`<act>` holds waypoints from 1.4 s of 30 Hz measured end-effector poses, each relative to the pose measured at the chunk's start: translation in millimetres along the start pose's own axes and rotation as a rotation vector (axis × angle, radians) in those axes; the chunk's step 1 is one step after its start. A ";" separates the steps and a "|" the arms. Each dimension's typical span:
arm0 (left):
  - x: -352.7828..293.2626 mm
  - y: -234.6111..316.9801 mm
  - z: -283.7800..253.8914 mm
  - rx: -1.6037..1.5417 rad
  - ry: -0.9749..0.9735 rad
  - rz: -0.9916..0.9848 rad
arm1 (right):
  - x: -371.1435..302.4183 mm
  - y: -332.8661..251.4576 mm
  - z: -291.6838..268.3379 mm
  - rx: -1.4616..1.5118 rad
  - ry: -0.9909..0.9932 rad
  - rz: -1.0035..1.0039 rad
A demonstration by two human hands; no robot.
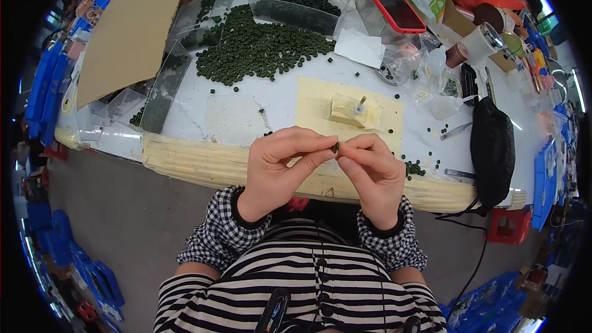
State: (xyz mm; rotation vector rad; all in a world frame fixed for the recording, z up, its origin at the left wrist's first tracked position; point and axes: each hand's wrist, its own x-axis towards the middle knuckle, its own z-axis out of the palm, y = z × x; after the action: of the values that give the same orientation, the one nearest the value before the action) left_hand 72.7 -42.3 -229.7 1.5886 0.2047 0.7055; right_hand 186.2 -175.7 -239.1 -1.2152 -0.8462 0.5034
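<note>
Between the fingertips of my left hand (285, 165) and my right hand (375, 169) is a small dark green piece (335, 147). Both hands pinch it over the table's front edge, and the fingers cover most of it. Just beyond them a small cream block with an upright peg (351, 110) rests on a yellowish sheet (311, 95). A large heap of small dark green round pieces (246, 43) spreads over the table farther back. Several more such pieces (414, 168) lie near my right hand.
Behind the heap stands a clear plastic box (296, 15) of green pieces. A red-cased phone (391, 4) leans at the back, near white tissues (360, 48). Cardboard (132, 24) rises at the left. On the right are a black pouch (492, 154) and tweezers (456, 131).
</note>
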 end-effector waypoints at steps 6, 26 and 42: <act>-3.1 0.6 5.4 -0.372 0.083 -0.223 | 0.8 -6.8 2.4 -0.210 -0.008 -0.135; -5.2 -1.1 5.4 -0.318 0.060 -0.233 | 1.1 -6.7 -2.8 -0.389 -0.062 -0.270; -8.4 -4.6 2.6 -0.281 0.071 -0.148 | 2.1 -7.5 1.3 -0.287 -0.068 -0.222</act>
State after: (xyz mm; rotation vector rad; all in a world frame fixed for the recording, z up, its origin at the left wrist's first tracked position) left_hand 68.7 -48.1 -236.7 1.2682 0.2602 0.6456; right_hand 185.8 -175.6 -231.2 -1.3493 -1.1250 0.2485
